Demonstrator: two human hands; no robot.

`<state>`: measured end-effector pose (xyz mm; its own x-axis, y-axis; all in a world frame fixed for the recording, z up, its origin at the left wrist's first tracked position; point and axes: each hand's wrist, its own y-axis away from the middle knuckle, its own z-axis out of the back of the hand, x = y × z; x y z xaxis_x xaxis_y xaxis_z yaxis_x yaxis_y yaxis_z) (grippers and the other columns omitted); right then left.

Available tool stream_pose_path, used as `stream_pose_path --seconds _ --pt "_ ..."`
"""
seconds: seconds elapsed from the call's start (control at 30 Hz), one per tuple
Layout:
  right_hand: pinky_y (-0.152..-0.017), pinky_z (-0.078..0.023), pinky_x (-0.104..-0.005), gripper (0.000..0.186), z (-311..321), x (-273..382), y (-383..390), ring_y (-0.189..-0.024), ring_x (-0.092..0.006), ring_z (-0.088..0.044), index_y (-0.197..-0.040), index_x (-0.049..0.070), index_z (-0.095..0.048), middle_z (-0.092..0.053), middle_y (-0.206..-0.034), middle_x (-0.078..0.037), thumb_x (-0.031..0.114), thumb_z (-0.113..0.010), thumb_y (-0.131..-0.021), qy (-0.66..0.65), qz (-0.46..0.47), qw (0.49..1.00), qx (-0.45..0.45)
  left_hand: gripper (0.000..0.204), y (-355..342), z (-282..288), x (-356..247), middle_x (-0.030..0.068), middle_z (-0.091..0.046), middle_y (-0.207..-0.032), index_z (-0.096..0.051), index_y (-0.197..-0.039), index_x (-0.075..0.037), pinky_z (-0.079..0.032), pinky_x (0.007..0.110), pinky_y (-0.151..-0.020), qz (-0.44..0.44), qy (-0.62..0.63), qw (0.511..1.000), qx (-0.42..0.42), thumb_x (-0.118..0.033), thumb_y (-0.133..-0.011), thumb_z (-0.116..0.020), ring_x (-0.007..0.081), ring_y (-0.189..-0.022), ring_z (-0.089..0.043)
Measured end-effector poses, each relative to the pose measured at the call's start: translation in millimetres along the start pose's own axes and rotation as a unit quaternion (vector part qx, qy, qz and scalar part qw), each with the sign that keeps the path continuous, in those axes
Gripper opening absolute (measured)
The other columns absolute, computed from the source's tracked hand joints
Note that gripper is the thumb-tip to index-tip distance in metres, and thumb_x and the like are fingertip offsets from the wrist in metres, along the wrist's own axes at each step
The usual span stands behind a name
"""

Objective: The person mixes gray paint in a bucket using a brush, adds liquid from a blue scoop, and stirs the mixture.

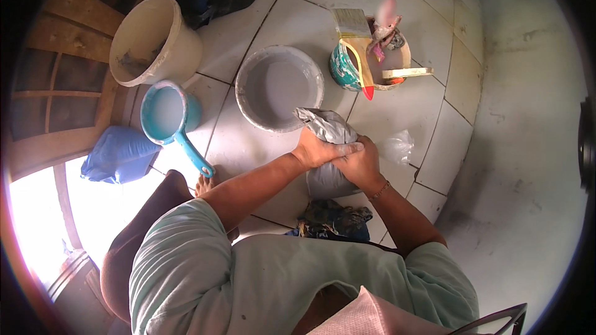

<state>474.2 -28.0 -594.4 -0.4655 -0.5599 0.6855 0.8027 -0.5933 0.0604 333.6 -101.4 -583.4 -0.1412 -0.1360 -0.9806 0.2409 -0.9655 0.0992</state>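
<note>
Grey plastic crinkles under both my palms: I have the soft grey plastic bag of powder [327, 149] clamped at its gathered neck, my left hand [316, 151] wrapped over the near side with fingers closed, my right hand [361, 164] closed around it from the other side, the two touching each other. The bag stands on the white tiled floor [397, 108] just in front of me, its crumpled top leaning toward the round grey basin [279, 88], whose rim it nearly touches. I judge it dense and slumping, heavy for its size, with thin skin that may slip or tear, so the twisted neck plus a palm under the belly looks like the safest hold. Beside my right hand lies a clear plastic wrapper [397, 146]. Farther out, a teal scoop with a blue handle [169, 115] rests left of the basin, a cream bucket [152, 40] beyond it, and a wide paintbrush with a red-tipped handle [357, 43] lies across a small tub [386, 62].
</note>
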Motion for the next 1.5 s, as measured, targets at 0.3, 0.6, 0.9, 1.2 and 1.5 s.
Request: stream_pose_path --seconds 0.3,0.6,0.9,1.2,1.5 --pt "-0.065 -0.045 -0.0427 0.023 -10.3 27.1 -2.1 -0.070 -0.0348 -0.059 -0.074 0.004 -0.063 -0.062 -0.074 -0.015 0.020 -0.072 -0.060 0.080 0.054 0.995 -0.020 0.044 17.4 -0.1 12.3 0.0060 -0.056 -0.082 -0.053 -0.088 0.000 -0.047 0.032 -0.068 0.036 0.172 0.979 -0.108 -0.020 -0.062 -0.082 0.0154 -0.075 -0.055" --pt "-0.063 -0.047 -0.0440 0.023 -30.3 41.8 -2.7 -0.069 -0.0363 -0.060 -0.071 0.004 -0.062 -0.063 -0.073 -0.016 0.021 -0.073 -0.059 0.025 0.007 1.000 -0.006 0.039 29.8 15.7 14.4 0.0048 -0.057 -0.078 -0.053 -0.086 -0.002 -0.047 0.031 -0.065 0.029 0.164 0.983 -0.079 -0.016 -0.063 -0.081 0.0147 -0.071 -0.055" --pt "-0.063 -0.047 -0.0432 0.029 -36.3 53.7 -12.9 -0.068 -0.0364 -0.060 -0.074 0.003 -0.062 -0.062 -0.070 -0.016 0.025 -0.074 -0.060 0.050 0.035 0.998 -0.029 0.033 26.1 17.4 19.3 0.0063 -0.058 -0.078 -0.056 -0.086 -0.001 -0.048 0.032 -0.065 0.068 0.227 0.954 -0.184 -0.011 -0.063 -0.077 0.0157 -0.073 -0.056" --pt "-0.063 -0.048 -0.0418 0.036 -38.5 54.4 -19.6 -0.067 -0.0358 -0.060 -0.080 -0.002 -0.060 -0.061 -0.069 -0.019 0.026 -0.073 -0.060 0.083 0.077 0.994 0.008 0.012 18.7 26.2 28.0 0.0064 -0.062 -0.075 -0.060 -0.077 -0.001 -0.048 0.030 -0.063 0.171 0.251 0.935 -0.183 -0.006 -0.068 -0.066 0.0169 -0.068 -0.059" --pt "-0.063 -0.048 -0.0417 0.039 -45.3 69.2 -34.8 -0.067 -0.0358 -0.061 -0.085 -0.003 -0.058 -0.061 -0.071 -0.019 0.026 -0.073 -0.062 0.068 0.074 0.995 0.016 0.019 15.3 45.8 36.3 0.0063 -0.058 -0.081 -0.059 -0.086 0.000 -0.046 0.031 -0.067 0.224 0.274 0.923 -0.153 -0.019 -0.081 -0.063 0.0162 -0.078 -0.057"
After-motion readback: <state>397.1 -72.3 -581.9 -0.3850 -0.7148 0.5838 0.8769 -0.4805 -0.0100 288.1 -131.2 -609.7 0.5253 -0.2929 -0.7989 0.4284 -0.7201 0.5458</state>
